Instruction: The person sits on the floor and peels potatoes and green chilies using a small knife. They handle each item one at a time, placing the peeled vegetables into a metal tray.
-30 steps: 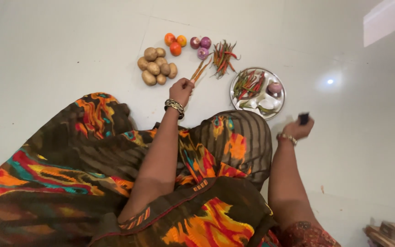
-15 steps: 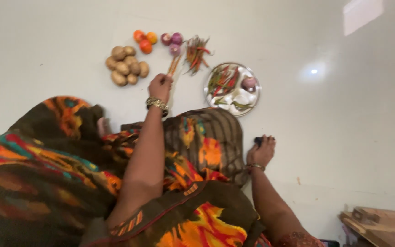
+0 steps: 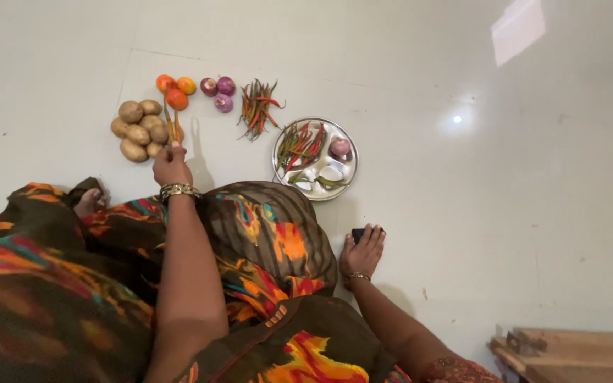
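I am looking down at a pale tiled floor (image 3: 505,213) with a patterned brown and orange garment (image 3: 58,284) filling the lower left of the frame. At the upper left, a heap of potatoes (image 3: 138,130) is lying just beside three orange tomatoes (image 3: 176,91). My left hand (image 3: 171,165) is sitting just below that heap, clenched around a few thin orange-red chillies (image 3: 172,128) that are sticking up past the potatoes toward the tomatoes. Gold bangles (image 3: 179,191) are circling that wrist. Moving right along the top, three purple onions (image 3: 218,91) are lying near a loose pile of red and green chillies (image 3: 257,108). Right of centre, a round steel plate (image 3: 349,167) is holding more chillies, one onion and some pale pieces. Below the plate, my right hand (image 3: 362,253) is pressing flat on the floor, fingers spread, with a small dark object (image 3: 357,232) at the fingertips; I cannot tell whether the fingers are gripping it or only resting on it. In the lower right corner, a wooden board (image 3: 576,347) is showing at the edge.
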